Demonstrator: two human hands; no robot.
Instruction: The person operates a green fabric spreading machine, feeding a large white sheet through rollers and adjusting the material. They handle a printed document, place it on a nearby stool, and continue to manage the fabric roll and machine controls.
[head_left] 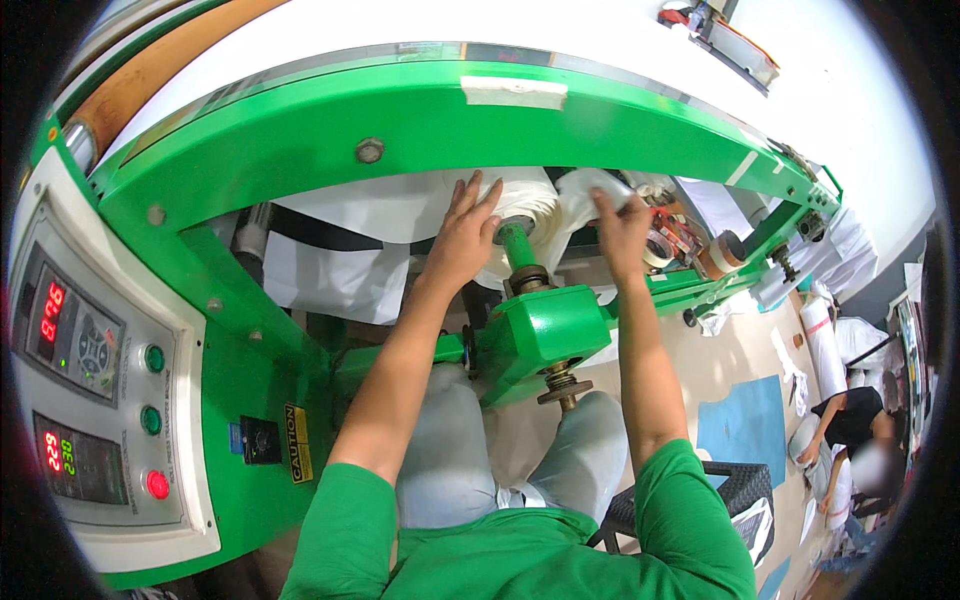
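Note:
A white roll (530, 190) of thin sheet material sits on a green shaft (517, 245) under the machine's green frame (420, 130). I cannot tell whether it is paper or cloth. My left hand (466, 238) rests against the roll's left side, fingers stretched out. On the other side, a loose white sheet (580, 195) comes off the roll. My right hand (623, 235) pinches that sheet between thumb and fingers. Below the shaft, a green housing (545, 320) with a metal knob (565, 385) stands between my forearms.
At the left is a control panel (100, 400) with lit displays and buttons. Tape rolls (722, 255) and small tools lie right of my right hand. A black chair (735, 500) and blue sheets (742, 430) are to the right. Another person (850, 430) sits at far right.

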